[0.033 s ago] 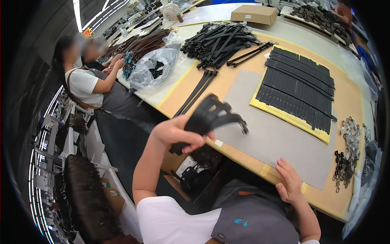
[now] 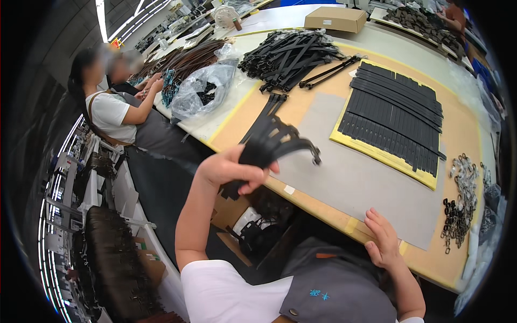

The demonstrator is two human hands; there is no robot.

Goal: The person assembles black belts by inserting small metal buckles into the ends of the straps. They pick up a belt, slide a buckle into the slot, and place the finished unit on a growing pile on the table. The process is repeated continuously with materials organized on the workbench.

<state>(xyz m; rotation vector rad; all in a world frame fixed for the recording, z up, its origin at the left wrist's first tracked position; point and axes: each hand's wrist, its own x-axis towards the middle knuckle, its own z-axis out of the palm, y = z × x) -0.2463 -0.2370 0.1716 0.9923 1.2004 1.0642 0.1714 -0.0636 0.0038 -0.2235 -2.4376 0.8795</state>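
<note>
My left hand (image 2: 229, 169) has its fingers clamped around a bundle of black straps (image 2: 272, 144), lifted above the table (image 2: 318, 107) edge. My right hand (image 2: 383, 239) rests on the table's near edge, fingers loosely spread, holding nothing.

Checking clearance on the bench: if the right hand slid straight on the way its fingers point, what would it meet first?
The right hand rests on the table's near edge, fingers pointing up across it. Its first contact would probably be the grey felt-like sheet, then the row of flat black straps on a yellow board; depth is uncertain.

Black strap bundle (image 2: 272, 145) (curved, held aloft)
</note>
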